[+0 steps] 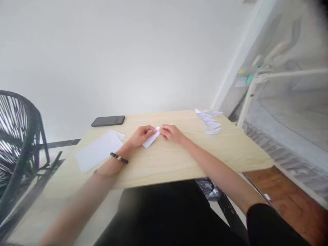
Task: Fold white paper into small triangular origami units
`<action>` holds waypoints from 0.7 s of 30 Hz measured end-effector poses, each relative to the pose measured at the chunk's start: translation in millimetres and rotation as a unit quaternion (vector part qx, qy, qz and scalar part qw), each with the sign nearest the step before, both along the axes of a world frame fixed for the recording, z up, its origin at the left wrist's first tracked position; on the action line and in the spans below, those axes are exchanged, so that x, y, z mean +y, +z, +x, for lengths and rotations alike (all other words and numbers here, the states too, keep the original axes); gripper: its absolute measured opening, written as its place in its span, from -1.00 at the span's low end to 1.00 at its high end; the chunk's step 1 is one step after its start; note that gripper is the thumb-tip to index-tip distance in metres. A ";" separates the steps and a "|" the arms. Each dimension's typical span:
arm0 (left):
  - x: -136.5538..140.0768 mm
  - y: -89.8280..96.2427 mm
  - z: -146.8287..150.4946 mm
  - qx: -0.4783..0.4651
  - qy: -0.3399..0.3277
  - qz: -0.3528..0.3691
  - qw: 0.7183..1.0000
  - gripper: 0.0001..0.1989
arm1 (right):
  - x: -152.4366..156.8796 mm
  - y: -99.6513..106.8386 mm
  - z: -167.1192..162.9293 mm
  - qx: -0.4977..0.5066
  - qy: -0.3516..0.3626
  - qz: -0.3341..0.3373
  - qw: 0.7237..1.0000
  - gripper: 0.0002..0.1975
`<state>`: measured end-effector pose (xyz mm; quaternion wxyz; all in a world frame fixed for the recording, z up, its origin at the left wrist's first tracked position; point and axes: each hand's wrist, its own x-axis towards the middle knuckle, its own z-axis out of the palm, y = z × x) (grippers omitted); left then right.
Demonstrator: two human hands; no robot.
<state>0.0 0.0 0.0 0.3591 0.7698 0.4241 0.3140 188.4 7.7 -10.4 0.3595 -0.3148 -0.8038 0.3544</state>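
A small folded strip of white paper [151,139] is held at the middle of the wooden table, its upper end between my fingertips. My left hand [142,135] pinches it from the left, the thumb lying along its top edge. From the right, my right hand [171,133] has thumb and fingers closed on the same upper corner. The lower end of the strip points down and left toward me. Beside my left wrist lies a stack of white paper sheets [98,150], partly hidden by that arm.
Several folded white paper pieces [211,125] lie in a rough column on the table's right side. A black phone [108,121] rests at the back left edge of the table [164,174]. A dark woven chair [23,143] stands left; a white metal frame [249,99] is at right.
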 end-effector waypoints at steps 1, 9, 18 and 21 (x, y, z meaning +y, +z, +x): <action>-0.4 -0.1 0.5 -0.003 0.005 0.002 1.000 -0.65 | -0.2 0.1 0.6 -0.004 0.002 0.001 1.000 -0.67; -4.0 -0.5 3.0 -0.073 -0.055 -0.152 0.984 -0.59 | -2.4 3.7 1.5 -0.015 -0.069 0.041 0.997 -0.68; -1.9 0.0 1.0 -0.163 -0.096 -0.240 0.952 -0.46 | -1.4 4.0 1.2 -0.017 -0.130 0.084 0.988 -0.69; -1.6 1.4 -0.3 -0.123 -0.090 -0.243 0.958 -0.57 | -1.4 4.6 1.3 -0.005 -0.130 0.075 0.989 -0.69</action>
